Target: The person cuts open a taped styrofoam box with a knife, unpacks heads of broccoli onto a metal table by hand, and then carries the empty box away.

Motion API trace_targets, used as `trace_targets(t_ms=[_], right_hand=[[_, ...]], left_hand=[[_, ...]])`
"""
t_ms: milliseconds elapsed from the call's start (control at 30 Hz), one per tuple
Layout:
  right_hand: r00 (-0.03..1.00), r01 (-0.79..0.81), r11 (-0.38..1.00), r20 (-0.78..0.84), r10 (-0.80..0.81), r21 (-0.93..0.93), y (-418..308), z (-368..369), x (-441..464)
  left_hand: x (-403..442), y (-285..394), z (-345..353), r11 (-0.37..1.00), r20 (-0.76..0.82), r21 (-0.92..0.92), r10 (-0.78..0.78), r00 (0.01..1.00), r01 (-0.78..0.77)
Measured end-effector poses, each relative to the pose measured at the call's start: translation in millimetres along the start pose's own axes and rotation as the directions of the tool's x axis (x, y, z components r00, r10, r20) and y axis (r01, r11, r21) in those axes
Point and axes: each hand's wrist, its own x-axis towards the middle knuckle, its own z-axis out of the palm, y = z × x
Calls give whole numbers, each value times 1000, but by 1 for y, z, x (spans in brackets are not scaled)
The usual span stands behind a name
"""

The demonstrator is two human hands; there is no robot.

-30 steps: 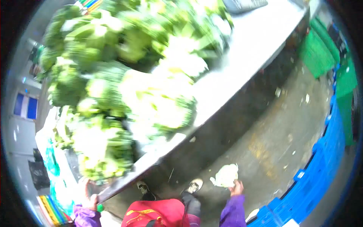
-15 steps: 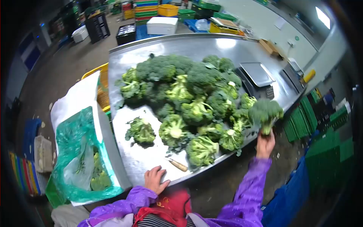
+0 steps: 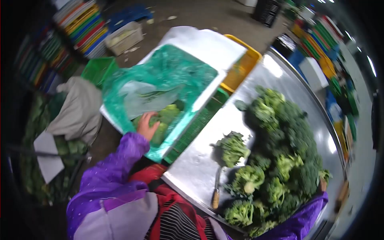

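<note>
My left hand [image 3: 147, 126] reaches into a white foam box [image 3: 225, 47] lined with green plastic [image 3: 182, 64]. Its fingers are apart and lie against pale green broccoli [image 3: 170, 113] inside, partly under a clear bag [image 3: 138, 96]. On the metal table [image 3: 196, 162], at the far right, my right hand [image 3: 323, 185] is closed at a broccoli head [image 3: 326, 175]; the sleeve and pile hide much of it. A large pile of broccoli [image 3: 298, 138] covers the table's middle. One broccoli head [image 3: 233, 149] lies apart, above a wooden-handled knife [image 3: 216, 199].
A yellow crate [image 3: 242, 68] and a green crate [image 3: 200, 122] stand between box and table. Behind the box are a small green crate [image 3: 99, 68], a beige sack [image 3: 82, 106] and stacked coloured crates [image 3: 82, 26]. Another white foam box [image 3: 313, 74] stands beyond the table.
The view has swung left. My left hand has gone from the table edge into the lined box. My right hand, with broccoli, now shows only partly at the far right.
</note>
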Motion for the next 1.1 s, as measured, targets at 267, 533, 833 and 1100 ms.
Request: trace_targets(t_ms=[267,533,833,1100], right_hand=[[762,-115,673,-370,532,731,-316,-256,37],[650,438,216,-141,-747,873,-921,-253,149],[926,193,879,215,-310,437,-1038,-163,187],[924,237,804,130,-361,545,-1003,-170,149]], left_hand=[[56,-137,-19,899,654,422,-209,727,-121],[54,-107,-8,780,845,200,169,507,-593],[46,-114,29,954,805,204,-35,592,-221],[52,-110,9,990,837,128,-74,542,-61]])
